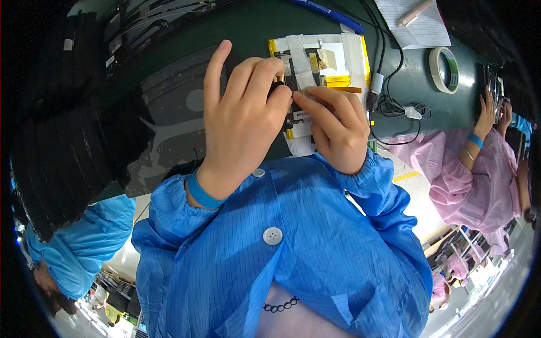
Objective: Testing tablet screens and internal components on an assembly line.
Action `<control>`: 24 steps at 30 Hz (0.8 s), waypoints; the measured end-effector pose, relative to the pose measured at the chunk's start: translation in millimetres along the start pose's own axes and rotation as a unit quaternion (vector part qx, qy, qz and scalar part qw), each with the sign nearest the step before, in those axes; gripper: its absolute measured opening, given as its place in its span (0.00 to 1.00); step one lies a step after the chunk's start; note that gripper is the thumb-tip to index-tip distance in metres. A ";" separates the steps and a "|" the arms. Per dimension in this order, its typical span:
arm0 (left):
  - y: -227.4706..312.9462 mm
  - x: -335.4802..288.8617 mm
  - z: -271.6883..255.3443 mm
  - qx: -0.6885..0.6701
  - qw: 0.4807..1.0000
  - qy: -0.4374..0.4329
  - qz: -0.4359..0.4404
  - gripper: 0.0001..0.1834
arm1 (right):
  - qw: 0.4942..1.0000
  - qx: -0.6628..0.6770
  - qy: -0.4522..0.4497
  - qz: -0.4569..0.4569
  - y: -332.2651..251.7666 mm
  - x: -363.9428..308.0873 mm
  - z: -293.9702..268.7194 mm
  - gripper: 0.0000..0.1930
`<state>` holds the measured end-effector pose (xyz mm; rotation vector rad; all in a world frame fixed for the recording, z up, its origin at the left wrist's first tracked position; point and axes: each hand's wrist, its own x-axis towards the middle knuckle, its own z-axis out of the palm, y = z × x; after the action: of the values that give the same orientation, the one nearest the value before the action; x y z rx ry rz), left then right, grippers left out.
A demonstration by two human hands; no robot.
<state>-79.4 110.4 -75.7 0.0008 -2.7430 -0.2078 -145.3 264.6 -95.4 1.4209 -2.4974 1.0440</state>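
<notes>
Blue pinstriped smock [327, 242] is nearest to the camera, with 2 white buttons along its front and a dark ring-patterned necklace [280, 305] at the neck. From my remote place, I see 2 bare hands above an opened electronic assembly [318, 79], which lies on the dark green surface [253, 34], directly before the wearer. This assembly has white panels, yellow edges, translucent tape strips and 1 orange ribbon [345, 89] that points to the right.

The left hand [242, 101] wears a blue wristband [205, 192]. Its little finger is stretched away, and the other fingers are bent down over the assembly's left part, near some small dark piece; I cannot tell if they grasp it. The right hand [341, 127] has its fingers bent at the middle of the assembly, tips close to the left thumb. What they hold, if anything, I cannot tell.

To the right I find a coiled black cable [403, 110], a tape roll [444, 70] and a lined paper sheet [434, 34] carrying a pale pink pen [416, 13]. A blue pen [329, 16] lies beyond the assembly. Black panels [62, 124] are at the left. At the far right, a co-worker in pink [468, 174] is also at the surface.
</notes>
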 end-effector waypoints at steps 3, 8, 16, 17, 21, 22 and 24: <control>-0.6 1.3 -0.6 -0.001 1.000 -0.001 -0.005 0.04 | 1.000 -0.007 0.008 -0.002 0.2 0.7 2.4 0.22; -2.7 2.6 1.7 0.008 1.000 0.009 0.008 0.05 | 1.000 -0.010 -0.007 0.004 -2.3 4.7 -1.2 0.22; -1.0 6.0 -30.0 -0.126 0.991 0.000 -0.050 0.17 | 0.998 0.024 -0.054 0.008 -9.0 15.2 -14.6 0.17; -1.9 3.0 -39.4 -0.151 0.986 0.010 -0.064 0.18 | 0.999 0.020 -0.049 -0.002 -6.7 18.7 -19.2 0.17; -20.4 -8.0 -65.9 -0.333 0.934 0.047 -0.121 0.21 | 0.996 0.017 0.007 0.093 9.5 34.5 -22.9 0.16; -27.8 -10.0 -70.1 -0.395 0.908 0.066 -0.120 0.25 | 0.996 -0.018 0.020 0.084 15.5 41.5 -18.3 0.16; -35.3 -11.3 -89.4 -0.445 0.879 0.128 -0.111 0.34 | 0.995 -0.057 0.024 0.072 14.8 49.0 -13.4 0.18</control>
<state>-36.0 62.9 -3.5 0.0862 -2.1422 -1.3951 -188.0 241.8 -74.0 1.1852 -2.6110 0.9279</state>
